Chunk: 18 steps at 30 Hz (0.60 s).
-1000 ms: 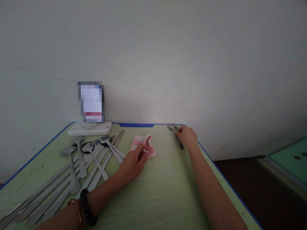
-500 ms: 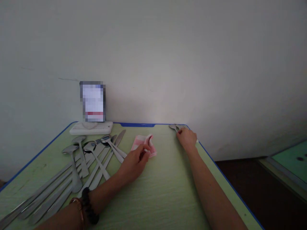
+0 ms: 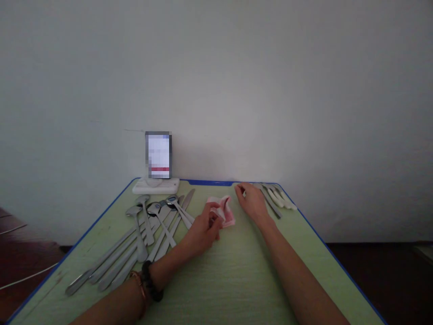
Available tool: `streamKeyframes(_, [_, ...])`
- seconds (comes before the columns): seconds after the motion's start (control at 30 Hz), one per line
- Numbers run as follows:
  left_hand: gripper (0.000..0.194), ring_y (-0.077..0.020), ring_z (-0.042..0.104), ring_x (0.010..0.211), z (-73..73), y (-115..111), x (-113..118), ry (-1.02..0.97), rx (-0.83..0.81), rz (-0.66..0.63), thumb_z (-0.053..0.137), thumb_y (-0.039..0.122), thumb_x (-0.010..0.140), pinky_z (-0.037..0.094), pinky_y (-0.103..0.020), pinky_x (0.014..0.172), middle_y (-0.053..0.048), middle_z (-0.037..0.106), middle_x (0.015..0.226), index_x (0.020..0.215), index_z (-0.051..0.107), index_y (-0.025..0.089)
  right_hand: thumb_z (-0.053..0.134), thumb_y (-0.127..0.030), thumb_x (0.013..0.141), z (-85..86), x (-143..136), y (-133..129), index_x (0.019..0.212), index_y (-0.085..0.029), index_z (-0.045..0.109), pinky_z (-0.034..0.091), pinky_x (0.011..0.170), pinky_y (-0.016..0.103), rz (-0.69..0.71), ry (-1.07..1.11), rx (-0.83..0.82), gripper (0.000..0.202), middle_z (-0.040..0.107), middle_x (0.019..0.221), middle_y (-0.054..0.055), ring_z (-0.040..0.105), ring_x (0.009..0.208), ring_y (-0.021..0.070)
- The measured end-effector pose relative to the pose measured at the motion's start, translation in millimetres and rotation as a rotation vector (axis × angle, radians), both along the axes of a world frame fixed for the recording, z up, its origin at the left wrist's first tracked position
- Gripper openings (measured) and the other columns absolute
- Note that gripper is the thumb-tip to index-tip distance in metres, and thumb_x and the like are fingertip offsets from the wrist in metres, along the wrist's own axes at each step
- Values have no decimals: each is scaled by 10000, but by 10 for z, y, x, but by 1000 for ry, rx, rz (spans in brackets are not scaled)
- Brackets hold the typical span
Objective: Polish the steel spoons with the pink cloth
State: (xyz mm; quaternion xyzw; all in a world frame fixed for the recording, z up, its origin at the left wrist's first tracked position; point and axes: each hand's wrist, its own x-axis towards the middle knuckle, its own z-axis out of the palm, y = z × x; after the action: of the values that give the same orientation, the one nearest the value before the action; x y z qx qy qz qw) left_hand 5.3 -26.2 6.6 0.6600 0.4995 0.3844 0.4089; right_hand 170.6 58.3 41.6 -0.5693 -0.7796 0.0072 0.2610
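A pink-and-white cloth (image 3: 228, 213) lies crumpled near the middle of the table. My left hand (image 3: 202, 229) is at its left side, with fingertips closed on the cloth's edge. Beside the far-right cutlery, my right hand (image 3: 251, 201) hovers with loosely bent fingers, thumb a little apart, and nothing visible in them. Just right of it lies a piece of metal cutlery (image 3: 273, 206), its far end partly hidden by the hand. White-handled cutlery (image 3: 286, 199) lies farther right. Several metal spoons (image 3: 144, 234) and knives (image 3: 185, 210) spread across the left side.
A phone with a blurred screen (image 3: 158, 155) stands on a white base (image 3: 169, 186) at the far-left corner. The green table (image 3: 216, 289) has a blue rim and meets the wall (image 3: 270, 90) at the back. A white cable (image 3: 30, 276) runs at the left.
My right hand has come away leftward from the far-right cutlery, leaving it uncovered. My left hand stays at the cloth. The camera view has turned left.
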Motion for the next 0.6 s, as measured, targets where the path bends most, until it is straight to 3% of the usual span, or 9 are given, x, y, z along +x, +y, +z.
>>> streamKeyframes(0.07, [256,-95,542,461,46,-15,-71,69,-37,20,336,274,863,408,-193,410,38,580,698,1106,338,195,349,-321,900,-34,-145,-92,862,-163,616,391,703,225,177,76,-30,312,658,829,51,571,738,140])
streamKeyframes(0.17, [196,-116,587,525,149,-21,-238,204,-27,46,331,277,864,439,-212,451,11,610,707,1005,431,185,305,-313,920,-151,-283,-214,872,-167,598,393,706,214,273,185,-87,331,650,823,42,567,738,126])
streamKeyframes(0.23, [166,-129,589,560,244,2,-399,335,-5,84,377,272,852,453,-235,535,2,616,666,897,508,181,348,-293,905,-245,-326,-266,895,-166,594,399,697,218,271,191,-137,277,648,833,44,564,734,130])
streamKeyframes(0.37, [121,-193,601,784,449,108,-834,647,7,267,448,232,803,436,-293,728,-51,636,786,794,556,178,415,-248,867,-369,-344,-283,930,-169,595,404,750,240,269,153,-136,206,644,928,60,567,797,142])
streamKeyframes(0.5, [202,-258,597,901,575,185,-1261,897,-74,442,433,267,805,434,-335,773,-129,629,941,838,592,146,381,-233,875,-368,-355,-257,913,-174,588,397,778,242,256,136,-131,219,642,940,62,574,839,143])
streamKeyframes(0.6, [309,-316,547,1037,566,206,-1418,1024,-139,510,463,312,786,426,-382,828,-179,569,1107,993,591,121,350,-250,884,-313,-410,-257,917,-186,575,395,735,257,153,35,-154,236,651,927,64,592,827,158])
